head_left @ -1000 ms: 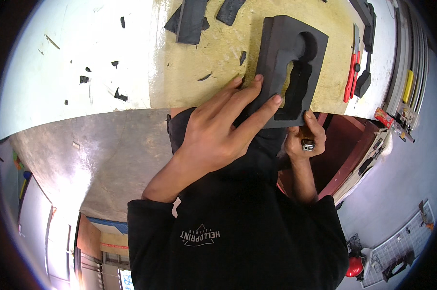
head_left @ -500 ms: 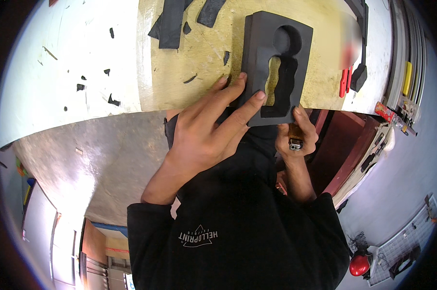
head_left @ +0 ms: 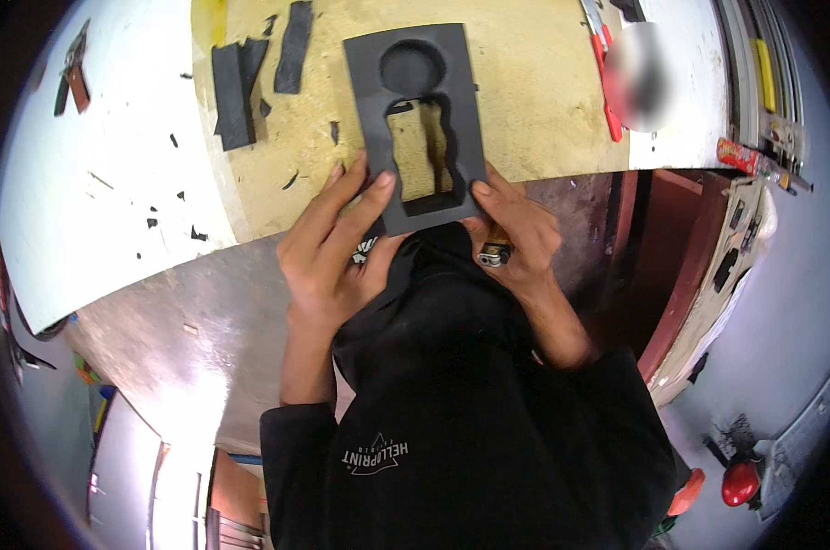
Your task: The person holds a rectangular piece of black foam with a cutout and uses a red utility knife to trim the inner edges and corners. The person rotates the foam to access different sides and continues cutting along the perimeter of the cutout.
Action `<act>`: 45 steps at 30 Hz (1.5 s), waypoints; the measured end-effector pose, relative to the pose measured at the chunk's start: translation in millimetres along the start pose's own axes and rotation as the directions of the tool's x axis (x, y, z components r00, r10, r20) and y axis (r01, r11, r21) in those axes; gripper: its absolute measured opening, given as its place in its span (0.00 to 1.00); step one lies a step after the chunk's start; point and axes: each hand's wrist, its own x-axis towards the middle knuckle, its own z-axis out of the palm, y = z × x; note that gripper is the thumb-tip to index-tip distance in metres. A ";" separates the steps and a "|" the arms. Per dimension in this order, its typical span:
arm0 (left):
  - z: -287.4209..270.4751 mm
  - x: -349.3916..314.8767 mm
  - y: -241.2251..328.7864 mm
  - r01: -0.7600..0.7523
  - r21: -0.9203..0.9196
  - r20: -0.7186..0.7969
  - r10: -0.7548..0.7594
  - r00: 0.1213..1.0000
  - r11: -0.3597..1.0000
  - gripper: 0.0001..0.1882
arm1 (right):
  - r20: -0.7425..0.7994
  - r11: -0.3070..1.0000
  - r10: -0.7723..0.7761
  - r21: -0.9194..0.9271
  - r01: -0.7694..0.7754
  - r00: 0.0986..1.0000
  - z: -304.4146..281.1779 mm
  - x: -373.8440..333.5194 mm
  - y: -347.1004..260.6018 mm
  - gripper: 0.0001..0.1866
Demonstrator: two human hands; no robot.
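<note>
Between both hands I hold a black foam block [head_left: 371, 110] at the table's near edge, tilted. A round recess lies at its far end, and a wavy-edged cutout goes through it, showing yellow tabletop. My left hand [head_left: 328, 252] is closed on the near left side, thumb and fingers against the edge. My right hand [head_left: 525, 225] grips the near right corner with its thumb on top. Tucked under the fingers of that hand is a lighter [head_left: 494, 255], only its metal end showing.
Black foam strips [head_left: 236, 101] and small scraps lie left of the block on the yellow board [head_left: 534, 82]. A red-handled tool [head_left: 609, 101] lies to the right, beside a blurred patch. Far left lies a hand tool [head_left: 74, 73] with dark and brown handles.
The foam block sits further left in view and is turned, so more tabletop shows through its cutout. My right hand has moved higher on its corner. The whole view has shifted.
</note>
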 end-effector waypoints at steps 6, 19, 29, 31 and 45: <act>-3.3 1.5 -0.8 -0.070 0.135 0.044 0.065 0.997 0.988 0.31 | -0.048 0.996 0.005 0.092 -0.001 0.999 2.1 0.4 2.9 0.25; -2.1 3.0 12.8 -0.001 0.116 0.014 0.000 1.000 0.993 0.24 | -0.101 0.970 0.102 0.229 -0.077 0.990 7.5 -0.4 -3.1 0.25; 11.5 4.0 22.0 0.258 -0.149 -0.136 -0.278 0.951 0.955 0.09 | -0.101 0.899 0.295 0.365 -0.241 0.950 11.1 5.0 -19.1 0.18; 10.7 2.7 22.3 0.278 -0.173 -0.122 -0.301 0.946 0.945 0.10 | -0.047 0.861 0.341 0.417 -0.291 0.939 10.6 2.6 -23.9 0.20; 12.7 6.8 20.7 0.246 -0.112 -0.085 -0.256 0.963 0.963 0.10 | -0.080 0.901 0.279 0.368 -0.232 0.957 7.7 -2.6 -12.7 0.24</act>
